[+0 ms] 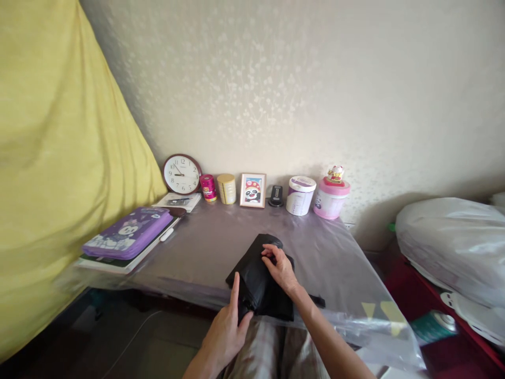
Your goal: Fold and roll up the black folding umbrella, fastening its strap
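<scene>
A black folding umbrella (256, 276), its canopy fabric loose and bunched, lies across the near edge of the table. My left hand (232, 321) holds its near end, with the index finger stretched along the fabric and the thumb against the lower end. On the upper right part of the fabric, my right hand (278, 266) has its thumb and fingers drawn together in a pinch at the folds. A short black strap (317, 301) sticks out to the right, beneath my right forearm.
Along the wall stand a clock (182, 174), a pink can (208, 188), a yellow tin (226, 189), a picture frame (253, 190), a black stand (276, 196) and two tubs (300, 197). A purple case (128, 232) rests on books at left. Plastic film covers the table (197, 252).
</scene>
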Available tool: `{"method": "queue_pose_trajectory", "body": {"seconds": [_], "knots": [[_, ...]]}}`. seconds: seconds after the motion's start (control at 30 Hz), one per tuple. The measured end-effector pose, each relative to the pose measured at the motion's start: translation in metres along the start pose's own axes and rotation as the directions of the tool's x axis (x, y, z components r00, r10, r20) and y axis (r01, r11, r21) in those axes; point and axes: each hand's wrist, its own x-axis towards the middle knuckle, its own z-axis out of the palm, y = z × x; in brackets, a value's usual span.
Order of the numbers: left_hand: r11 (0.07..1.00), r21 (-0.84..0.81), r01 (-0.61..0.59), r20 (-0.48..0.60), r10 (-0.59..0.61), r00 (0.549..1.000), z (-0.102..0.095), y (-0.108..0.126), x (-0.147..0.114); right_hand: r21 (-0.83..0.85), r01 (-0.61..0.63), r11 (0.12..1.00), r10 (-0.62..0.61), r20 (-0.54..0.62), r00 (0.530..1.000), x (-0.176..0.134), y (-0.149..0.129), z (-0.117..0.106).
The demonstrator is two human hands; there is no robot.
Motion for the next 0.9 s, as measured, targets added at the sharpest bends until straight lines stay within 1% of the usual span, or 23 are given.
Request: {"method": "queue_pose_trajectory", "body": {"seconds": [0.07, 0.13, 0.23, 0.37, 0.43, 0.5, 0.57, 0.63, 0.7, 0.77, 0.8, 0.83, 0.87, 0.9], "knots": [[1.000, -0.006, -0.011, -0.006, 0.011, 1.000, 0.000, 0.001, 0.000, -0.098, 0.108, 0.989, -0.107, 0.013, 0.994, -0.001, -0.001, 0.000], [0.999, 0.009, -0.049, 0.015, 0.049, 0.999, 0.000, 0.001, 0.000, -0.150, 0.186, 0.971, -0.183, 0.035, 0.983, -0.002, -0.003, -0.002], [0.996, 0.005, -0.091, 0.042, 0.090, 0.995, 0.001, -0.001, 0.001, -0.163, 0.241, 0.957, -0.237, 0.046, 0.971, -0.008, -0.009, -0.007], [0.997, -0.014, -0.076, 0.044, 0.076, 0.996, 0.003, -0.004, 0.003, -0.154, 0.301, 0.941, -0.288, 0.100, 0.952, -0.028, -0.017, -0.013], [0.997, -0.016, -0.081, 0.041, 0.081, 0.996, 0.005, -0.005, 0.004, -0.183, 0.322, 0.929, -0.300, 0.135, 0.944, -0.033, -0.014, -0.014], [0.996, -0.021, -0.085, 0.036, 0.086, 0.996, 0.005, -0.006, 0.004, -0.234, 0.328, 0.915, -0.300, 0.148, 0.942, -0.027, -0.002, -0.015], [0.996, -0.029, -0.083, 0.032, 0.084, 0.996, 0.005, -0.006, 0.004, -0.290, 0.322, 0.902, -0.293, 0.140, 0.946, -0.010, 0.015, -0.017], [0.997, -0.038, -0.070, 0.034, 0.072, 0.997, 0.005, -0.005, 0.003, -0.336, 0.285, 0.898, -0.258, 0.126, 0.958, 0.011, 0.031, -0.021], [0.998, -0.043, -0.055, 0.037, 0.057, 0.998, 0.004, -0.005, 0.003, -0.381, 0.211, 0.900, -0.201, 0.068, 0.977, 0.027, 0.037, -0.026], [0.998, -0.048, -0.051, 0.034, 0.052, 0.998, 0.004, -0.005, 0.003, -0.392, 0.178, 0.903, -0.189, 0.011, 0.982, 0.030, 0.029, -0.029], [0.997, -0.052, -0.052, 0.032, 0.054, 0.998, 0.005, -0.006, 0.003, -0.382, 0.196, 0.903, -0.209, 0.007, 0.978, 0.026, 0.022, -0.029], [0.997, -0.056, -0.054, 0.031, 0.056, 0.998, 0.006, -0.007, 0.003, -0.354, 0.250, 0.901, -0.253, 0.039, 0.967, 0.019, 0.012, -0.028], [0.996, -0.062, -0.057, 0.031, 0.059, 0.998, 0.006, -0.007, 0.003, -0.317, 0.323, 0.892, -0.305, 0.107, 0.946, 0.011, 0.003, -0.026], [0.996, -0.065, -0.061, 0.032, 0.063, 0.998, 0.007, -0.008, 0.003, -0.271, 0.407, 0.872, -0.364, 0.197, 0.910, 0.002, -0.004, -0.023]]}}
